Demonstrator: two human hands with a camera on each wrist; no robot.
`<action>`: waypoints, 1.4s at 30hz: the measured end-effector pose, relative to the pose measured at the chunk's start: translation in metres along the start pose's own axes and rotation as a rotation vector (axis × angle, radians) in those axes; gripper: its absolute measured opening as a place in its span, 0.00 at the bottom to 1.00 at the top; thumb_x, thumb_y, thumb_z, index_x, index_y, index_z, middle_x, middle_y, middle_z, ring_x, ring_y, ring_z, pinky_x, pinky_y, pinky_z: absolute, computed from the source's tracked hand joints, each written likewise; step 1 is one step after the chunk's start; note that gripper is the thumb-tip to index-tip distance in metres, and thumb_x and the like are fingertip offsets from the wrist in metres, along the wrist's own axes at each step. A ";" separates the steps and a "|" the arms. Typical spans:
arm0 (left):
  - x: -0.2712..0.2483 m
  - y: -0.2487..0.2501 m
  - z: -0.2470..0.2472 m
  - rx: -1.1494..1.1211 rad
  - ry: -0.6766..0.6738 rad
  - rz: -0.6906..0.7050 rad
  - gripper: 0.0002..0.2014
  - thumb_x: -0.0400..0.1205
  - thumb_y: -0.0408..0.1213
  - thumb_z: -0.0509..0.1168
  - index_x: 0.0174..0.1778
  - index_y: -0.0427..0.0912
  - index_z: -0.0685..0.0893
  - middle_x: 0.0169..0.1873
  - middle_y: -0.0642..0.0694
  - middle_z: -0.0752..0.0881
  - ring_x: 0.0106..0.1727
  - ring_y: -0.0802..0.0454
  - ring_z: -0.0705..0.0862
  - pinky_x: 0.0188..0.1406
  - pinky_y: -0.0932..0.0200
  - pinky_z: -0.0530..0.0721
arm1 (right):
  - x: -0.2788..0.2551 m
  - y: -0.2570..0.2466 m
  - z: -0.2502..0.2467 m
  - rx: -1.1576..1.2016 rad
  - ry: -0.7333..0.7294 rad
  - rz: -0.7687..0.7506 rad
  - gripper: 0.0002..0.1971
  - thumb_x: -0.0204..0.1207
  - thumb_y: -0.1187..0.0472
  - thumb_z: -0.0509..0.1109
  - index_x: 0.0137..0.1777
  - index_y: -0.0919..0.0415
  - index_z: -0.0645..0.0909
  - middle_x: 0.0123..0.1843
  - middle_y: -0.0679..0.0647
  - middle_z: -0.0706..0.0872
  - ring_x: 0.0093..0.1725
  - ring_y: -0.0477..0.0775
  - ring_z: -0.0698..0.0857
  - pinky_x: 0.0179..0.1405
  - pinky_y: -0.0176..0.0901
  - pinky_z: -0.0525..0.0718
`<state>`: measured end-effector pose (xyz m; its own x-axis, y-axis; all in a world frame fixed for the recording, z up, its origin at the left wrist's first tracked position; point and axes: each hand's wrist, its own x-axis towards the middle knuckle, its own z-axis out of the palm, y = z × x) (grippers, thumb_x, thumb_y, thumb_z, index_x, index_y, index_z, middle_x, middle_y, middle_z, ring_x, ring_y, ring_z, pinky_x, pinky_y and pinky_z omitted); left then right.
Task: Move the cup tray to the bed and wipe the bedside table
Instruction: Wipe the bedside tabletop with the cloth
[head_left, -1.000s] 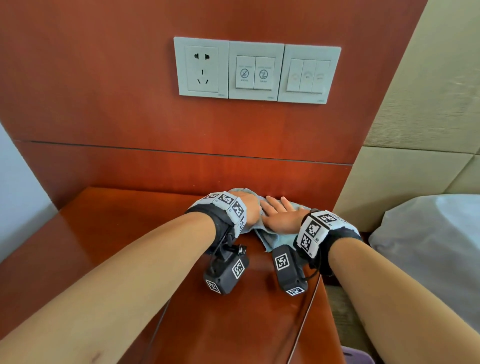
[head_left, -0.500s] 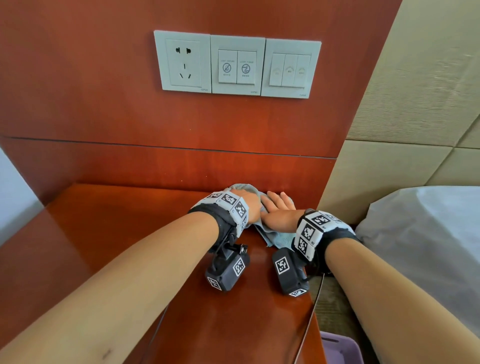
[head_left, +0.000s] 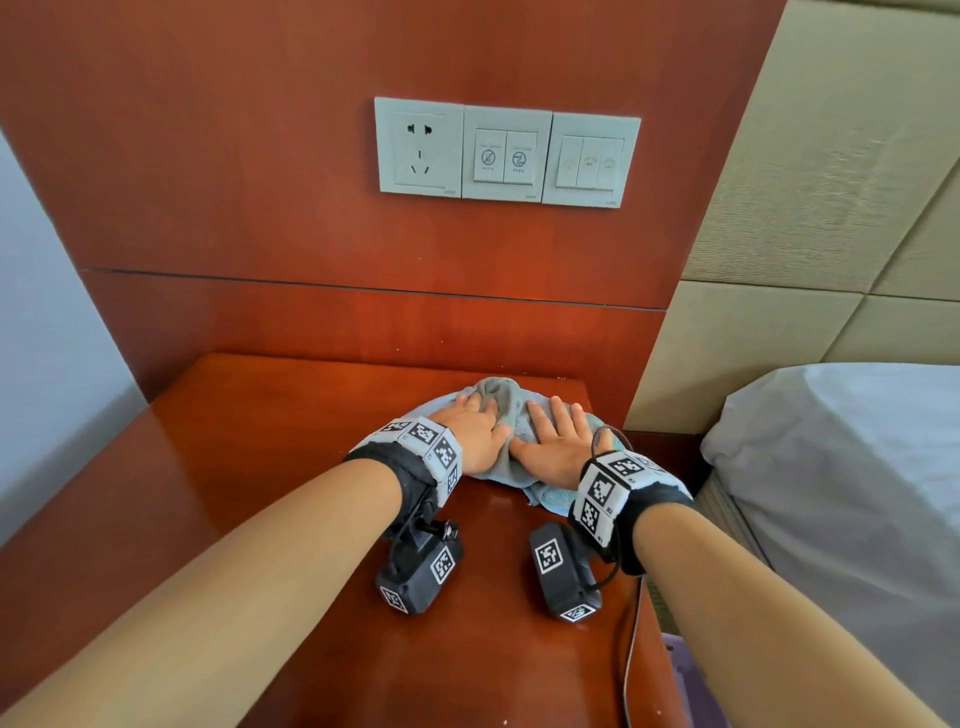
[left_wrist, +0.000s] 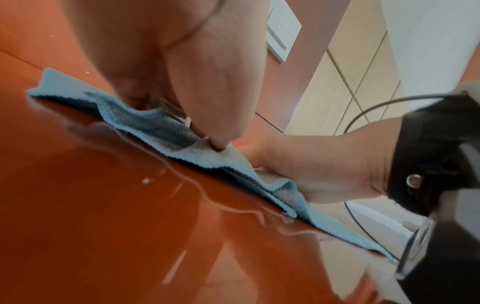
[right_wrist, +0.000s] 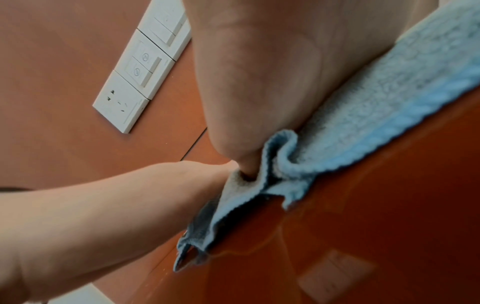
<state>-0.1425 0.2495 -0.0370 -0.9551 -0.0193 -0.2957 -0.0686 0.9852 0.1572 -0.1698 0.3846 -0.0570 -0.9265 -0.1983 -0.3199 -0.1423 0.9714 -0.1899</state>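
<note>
A blue-grey cloth (head_left: 500, 399) lies bunched at the back right of the glossy red-brown bedside table (head_left: 249, 499). My left hand (head_left: 470, 430) and right hand (head_left: 555, 441) lie side by side on it, palms down, fingers fairly straight, pressing it to the tabletop. In the left wrist view the thumb digs into a fold of the cloth (left_wrist: 158, 125), with the right hand (left_wrist: 311, 166) beside it. The right wrist view shows the right thumb pushing into the cloth (right_wrist: 376, 119). No cup tray is in view.
The wooden wall panel with a socket and switch plate (head_left: 506, 153) rises just behind the cloth. The padded headboard (head_left: 810, 208) and the white-sheeted bed (head_left: 857, 467) are to the right. The table's right edge runs close by my right wrist. A grey wall is at left.
The hands have slid slightly toward the near edge with the cloth and drawn apart. The right hand now lies flat beside the left, and the cloth is spread wider.
</note>
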 end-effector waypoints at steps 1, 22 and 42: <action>-0.007 -0.001 0.003 -0.001 0.002 0.000 0.31 0.89 0.49 0.39 0.85 0.38 0.46 0.86 0.39 0.46 0.87 0.45 0.43 0.86 0.48 0.48 | -0.008 -0.001 0.003 0.001 0.005 0.003 0.36 0.77 0.30 0.44 0.84 0.37 0.40 0.87 0.43 0.37 0.85 0.50 0.34 0.82 0.61 0.34; -0.163 -0.007 0.050 0.116 -0.057 0.078 0.31 0.89 0.50 0.39 0.85 0.37 0.45 0.85 0.37 0.46 0.87 0.42 0.43 0.85 0.46 0.53 | -0.165 -0.007 0.055 0.000 -0.026 -0.040 0.38 0.75 0.30 0.48 0.84 0.36 0.41 0.87 0.42 0.37 0.85 0.51 0.35 0.81 0.63 0.34; -0.176 -0.123 0.069 0.025 0.070 0.002 0.28 0.89 0.43 0.36 0.85 0.33 0.50 0.85 0.36 0.46 0.86 0.42 0.41 0.86 0.45 0.49 | -0.176 -0.120 0.102 0.004 0.202 -0.214 0.34 0.80 0.39 0.40 0.86 0.46 0.42 0.88 0.50 0.40 0.86 0.56 0.37 0.81 0.66 0.35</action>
<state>0.0534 0.1431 -0.0695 -0.9732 -0.0280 -0.2283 -0.0599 0.9891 0.1341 0.0462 0.2895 -0.0728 -0.9263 -0.3681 -0.0807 -0.3409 0.9097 -0.2372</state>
